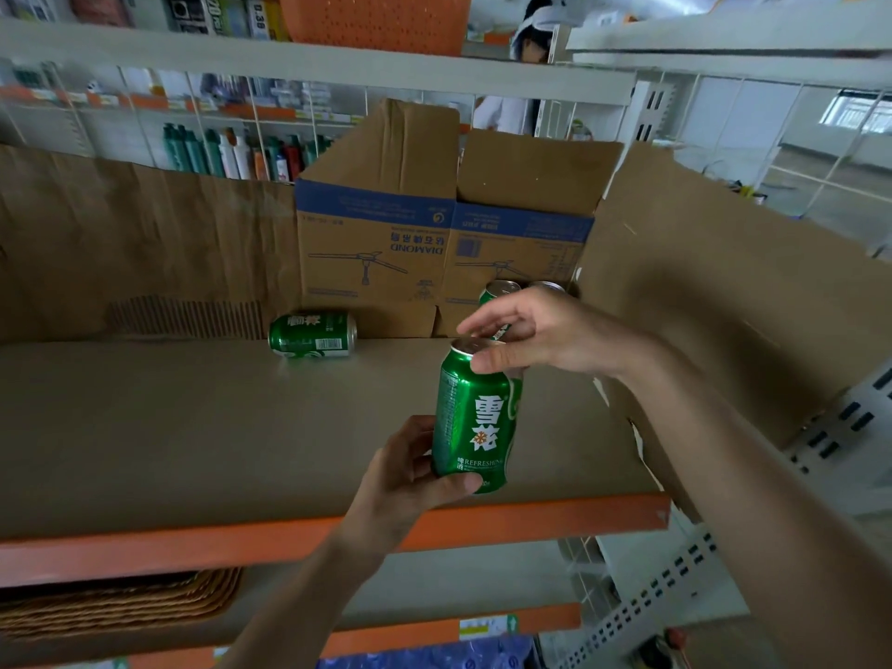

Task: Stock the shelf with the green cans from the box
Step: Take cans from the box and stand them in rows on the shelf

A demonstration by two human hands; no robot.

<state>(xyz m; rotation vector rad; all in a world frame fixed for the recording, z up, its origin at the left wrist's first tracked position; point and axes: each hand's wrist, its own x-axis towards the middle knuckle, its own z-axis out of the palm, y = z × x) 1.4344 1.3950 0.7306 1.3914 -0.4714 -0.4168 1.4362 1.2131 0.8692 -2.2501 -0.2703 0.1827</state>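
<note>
1. Held can (475, 422): glossy green body, white characters, a small orange-and-white flower emblem, silver top.
2. Lying can (313, 334): the same green, with a white barcode panel.
3. Box (376, 243): brown cardboard, a blue band with pale print, dark line drawings beneath.
4. Shelf (193, 427): dull tan surface, orange front edge.
5. Basket (376, 19): orange, dotted with small holes.
6. Trays (120, 603): brown, woven pattern.
7. Upright post (675, 586): pale grey, rows of dark slots.

"雪花" and "REFRESHING" are printed on the held green can (475, 417); "DIAMOND" is printed upside down on the cardboard box (376, 219).
</note>
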